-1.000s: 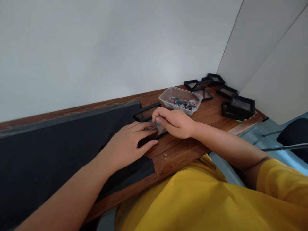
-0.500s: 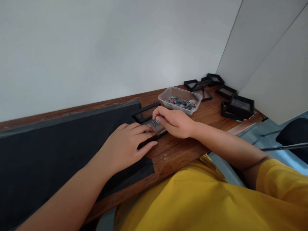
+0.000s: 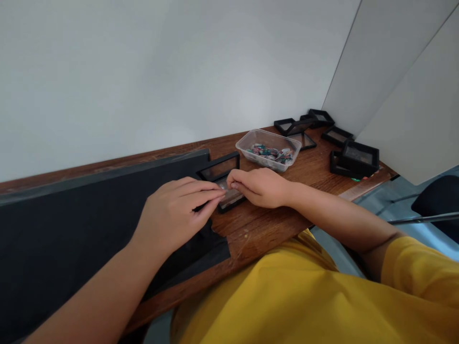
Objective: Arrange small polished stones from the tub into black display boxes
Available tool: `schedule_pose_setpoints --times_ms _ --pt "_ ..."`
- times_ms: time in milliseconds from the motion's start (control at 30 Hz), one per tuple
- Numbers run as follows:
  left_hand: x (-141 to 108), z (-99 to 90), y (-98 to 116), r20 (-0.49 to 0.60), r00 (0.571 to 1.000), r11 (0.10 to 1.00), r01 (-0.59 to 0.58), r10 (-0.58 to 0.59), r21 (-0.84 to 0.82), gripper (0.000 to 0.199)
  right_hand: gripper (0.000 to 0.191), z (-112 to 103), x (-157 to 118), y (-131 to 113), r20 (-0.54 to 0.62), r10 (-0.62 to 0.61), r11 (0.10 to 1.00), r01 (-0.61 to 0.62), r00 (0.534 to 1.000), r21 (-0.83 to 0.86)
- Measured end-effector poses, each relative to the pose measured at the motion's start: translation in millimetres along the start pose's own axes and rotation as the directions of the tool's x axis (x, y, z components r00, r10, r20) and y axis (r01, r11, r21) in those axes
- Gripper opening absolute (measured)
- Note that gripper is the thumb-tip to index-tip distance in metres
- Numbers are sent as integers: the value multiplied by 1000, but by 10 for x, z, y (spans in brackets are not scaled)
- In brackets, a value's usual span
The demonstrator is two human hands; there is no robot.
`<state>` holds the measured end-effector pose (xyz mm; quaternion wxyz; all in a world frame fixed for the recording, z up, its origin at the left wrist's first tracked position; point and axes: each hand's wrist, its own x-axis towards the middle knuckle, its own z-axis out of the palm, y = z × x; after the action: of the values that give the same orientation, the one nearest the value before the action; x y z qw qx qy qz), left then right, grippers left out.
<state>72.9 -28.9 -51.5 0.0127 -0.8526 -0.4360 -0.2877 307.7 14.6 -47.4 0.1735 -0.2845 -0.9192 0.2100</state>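
A small black frame case with clear film panes (image 3: pixel 233 204) lies unfolded on the table, one half tilted up behind the other. My left hand (image 3: pixel 179 208) is at the left end of its near half, thumb and fingertips pinched together; what they hold, if anything, is too small to make out. Over the right part of that half, my right hand (image 3: pixel 261 187) is curled, with thumb and forefinger closed. Its fingertips hide whatever is between them. The two sets of fingertips are close together above the film.
Just behind my right hand stands a clear plastic tub (image 3: pixel 247 143) of small colourful pieces (image 3: pixel 270 153). More black frames (image 3: pixel 337 136) and a stacked pair (image 3: pixel 359 157) are at the right. A black mat (image 3: pixel 89 229) covers the left of the wooden table (image 3: pixel 258 229), against a pale wall.
My left fingers, earlier spread on the case, have drawn together into a pinch and shifted slightly left. My right hand has lowered a little, and the small coloured piece at its fingertips is now hidden.
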Motion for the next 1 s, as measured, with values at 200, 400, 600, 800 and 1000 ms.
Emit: schedule_pose_setpoints --times_ms 200,400,600,800,1000 --pt "18 -22 58 -1 997 990 75 -75 -117 31 19 -3 3 -10 9 7 1000 -7 1000 -8" --pt "32 10 103 55 920 832 376 -389 -409 24 15 -9 8 -16 34 14 1000 -15 999 5" --pt "62 57 86 153 856 625 471 -493 -623 25 16 -9 5 -28 40 1 1000 -2 999 28" --pt "50 72 74 115 869 657 444 -481 -609 31 19 -11 0 -47 49 -5 999 4 999 38" --pt "34 91 71 68 890 710 404 -451 -576 24 20 2 6 -59 54 -7 999 4 998 45"
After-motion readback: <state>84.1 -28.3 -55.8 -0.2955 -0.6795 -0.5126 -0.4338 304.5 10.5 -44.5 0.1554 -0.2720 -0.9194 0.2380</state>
